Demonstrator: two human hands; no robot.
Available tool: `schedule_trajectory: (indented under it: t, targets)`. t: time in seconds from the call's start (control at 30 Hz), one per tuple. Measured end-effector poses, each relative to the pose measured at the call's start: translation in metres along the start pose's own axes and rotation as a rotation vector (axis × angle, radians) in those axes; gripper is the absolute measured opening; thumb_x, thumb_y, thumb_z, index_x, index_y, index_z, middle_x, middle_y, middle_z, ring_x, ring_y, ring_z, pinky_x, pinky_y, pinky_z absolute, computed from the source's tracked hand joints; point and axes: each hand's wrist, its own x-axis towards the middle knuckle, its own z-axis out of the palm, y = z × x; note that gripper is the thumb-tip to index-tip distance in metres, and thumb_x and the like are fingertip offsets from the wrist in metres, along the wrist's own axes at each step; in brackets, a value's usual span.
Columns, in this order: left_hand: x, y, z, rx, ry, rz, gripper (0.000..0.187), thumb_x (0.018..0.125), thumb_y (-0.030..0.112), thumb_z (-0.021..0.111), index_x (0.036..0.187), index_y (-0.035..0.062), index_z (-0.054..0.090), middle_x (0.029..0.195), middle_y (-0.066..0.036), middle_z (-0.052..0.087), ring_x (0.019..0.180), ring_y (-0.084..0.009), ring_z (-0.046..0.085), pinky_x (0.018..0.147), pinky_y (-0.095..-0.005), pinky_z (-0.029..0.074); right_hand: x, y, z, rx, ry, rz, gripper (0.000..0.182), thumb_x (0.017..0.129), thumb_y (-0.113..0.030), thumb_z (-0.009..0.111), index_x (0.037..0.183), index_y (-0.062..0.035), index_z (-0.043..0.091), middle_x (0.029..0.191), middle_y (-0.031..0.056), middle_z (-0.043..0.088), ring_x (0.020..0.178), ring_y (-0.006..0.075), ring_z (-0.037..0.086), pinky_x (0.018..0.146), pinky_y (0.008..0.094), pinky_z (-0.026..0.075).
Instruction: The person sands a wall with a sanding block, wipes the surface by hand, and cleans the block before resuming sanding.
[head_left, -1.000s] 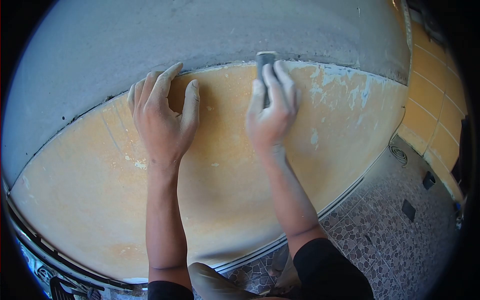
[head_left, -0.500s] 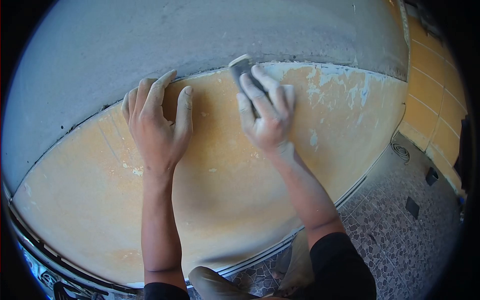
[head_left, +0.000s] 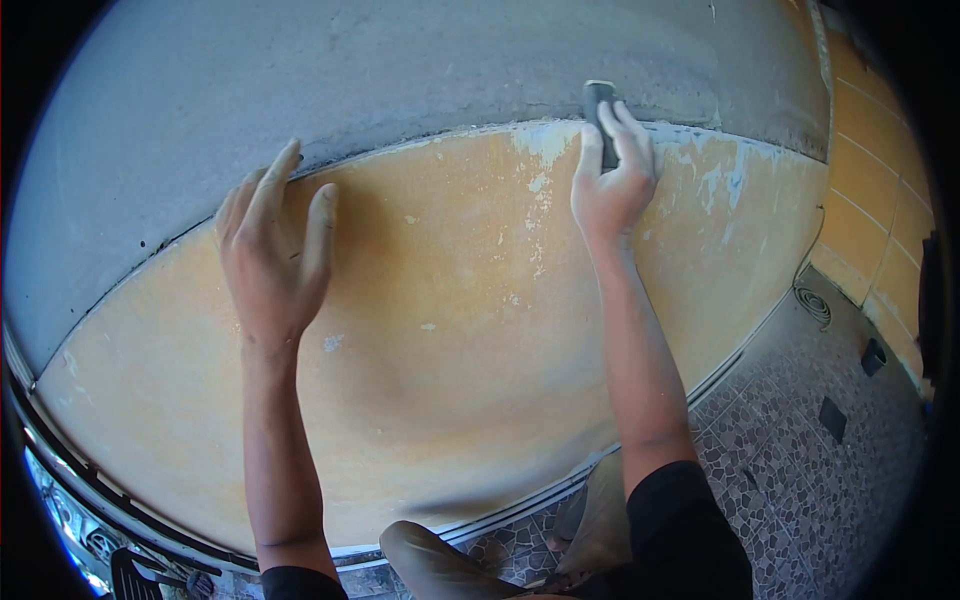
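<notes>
My right hand point(head_left: 617, 185) grips a dark grey sanding block point(head_left: 600, 97) with its fingers along the sides. The block lies across the seam between the grey upper surface point(head_left: 420, 70) and the worn yellow-painted wall point(head_left: 430, 270), beside whitish flaked patches. My left hand point(head_left: 268, 255) is at the same seam further left. Its thumb and fingers are apart and nothing is in it. Pale dust coats the fingers of both hands.
A patterned tile floor point(head_left: 770, 510) lies at the lower right, with a coiled hose point(head_left: 813, 305), a dark cup-like container point(head_left: 873, 357) and a dark flat square point(head_left: 832, 419). An orange tiled wall point(head_left: 860, 190) stands at right. A dark chair point(head_left: 135, 578) shows at lower left.
My right hand has moved right along the seam with the sanding block, which now points more upright. My left hand has shifted a little left and stays open.
</notes>
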Motion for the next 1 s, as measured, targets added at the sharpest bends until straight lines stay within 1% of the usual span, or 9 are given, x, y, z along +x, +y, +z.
schedule_trajectory:
  t: [0.07,0.27,0.3,0.43,0.57,0.67,0.77,0.83,1.0]
  targets:
    - [-0.002,-0.010,-0.001,0.110,0.043,0.045,0.046,0.096,0.021,0.080,0.137,0.0024,0.072,0.121,-0.013,0.076,0.116,-0.0324,0.067,0.109,-0.0443,0.045,-0.004,-0.017,0.000,-0.026,0.075,0.172,0.031,0.096,-0.016,0.075,0.125,-0.0088,0.080,0.135,0.0131,0.073,0.120,0.0292,0.067,0.099,0.0418,0.047]
    - [-0.009,-0.018,-0.002,0.176,0.011,0.063,0.044,0.093,0.022,0.082,0.133,0.0041,0.074,0.117,-0.011,0.075,0.110,-0.0298,0.067,0.106,-0.0432,0.045,-0.043,-0.064,-0.013,0.171,-0.160,-0.366,0.033,0.094,-0.020,0.078,0.127,-0.0141,0.080,0.139,0.0064,0.073,0.097,0.0218,0.061,0.093,0.0380,0.047]
    - [-0.009,-0.016,-0.005,0.172,-0.019,0.042,0.042,0.096,0.023,0.080,0.134,0.0054,0.074,0.121,-0.011,0.075,0.114,-0.0299,0.066,0.108,-0.0433,0.045,-0.035,-0.045,-0.009,0.049,-0.090,-0.333,0.029,0.096,-0.021,0.076,0.125,-0.0181,0.081,0.136,0.0024,0.072,0.093,0.0185,0.057,0.082,0.0320,0.046]
    - [-0.008,-0.016,-0.002,0.183,-0.043,0.032,0.039,0.097,0.024,0.078,0.132,0.0061,0.075,0.121,-0.009,0.073,0.115,-0.0286,0.064,0.110,-0.0428,0.044,-0.026,-0.010,0.006,0.136,0.207,0.328,0.033,0.098,-0.020,0.074,0.130,-0.0149,0.079,0.136,0.0066,0.072,0.119,0.0232,0.064,0.092,0.0371,0.047]
    - [-0.007,-0.010,0.005,0.217,0.031,0.067,0.036,0.093,0.023,0.081,0.125,0.0061,0.076,0.110,-0.006,0.072,0.104,-0.0269,0.063,0.105,-0.0423,0.043,-0.054,-0.108,-0.003,0.199,-0.102,-0.150,0.032,0.099,-0.023,0.073,0.130,-0.0185,0.080,0.137,0.0044,0.072,0.104,0.0204,0.061,0.088,0.0348,0.048]
    - [-0.008,-0.011,0.004,0.178,0.038,0.066,0.035,0.093,0.023,0.080,0.124,0.0069,0.076,0.107,-0.005,0.070,0.103,-0.0261,0.062,0.106,-0.0426,0.042,-0.044,-0.070,-0.005,0.087,-0.118,-0.328,0.032,0.099,-0.025,0.073,0.131,-0.0204,0.079,0.138,0.0034,0.072,0.099,0.0200,0.058,0.087,0.0351,0.048]
    - [-0.006,-0.010,0.003,0.177,0.031,0.056,0.035,0.092,0.024,0.080,0.123,0.0079,0.076,0.107,-0.005,0.068,0.103,-0.0257,0.061,0.107,-0.0426,0.041,-0.015,-0.009,0.001,-0.084,-0.021,-0.137,0.029,0.100,-0.020,0.071,0.127,-0.0161,0.080,0.135,0.0055,0.072,0.106,0.0212,0.063,0.092,0.0395,0.047]
    - [-0.006,-0.003,0.004,0.253,-0.018,0.005,0.035,0.095,0.026,0.079,0.126,0.0090,0.076,0.112,-0.005,0.068,0.108,-0.0264,0.060,0.108,-0.0424,0.040,-0.007,0.009,0.006,-0.041,0.137,0.250,0.032,0.098,-0.017,0.072,0.129,-0.0124,0.078,0.136,0.0085,0.070,0.114,0.0240,0.065,0.098,0.0427,0.046]
    - [-0.004,-0.006,0.008,0.233,0.025,0.024,0.036,0.091,0.029,0.081,0.122,0.0096,0.076,0.107,-0.005,0.065,0.103,-0.0264,0.058,0.106,-0.0430,0.040,-0.029,-0.078,-0.011,0.185,-0.073,-0.162,0.032,0.097,-0.017,0.075,0.128,-0.0119,0.079,0.136,0.0080,0.071,0.113,0.0248,0.066,0.097,0.0413,0.047]
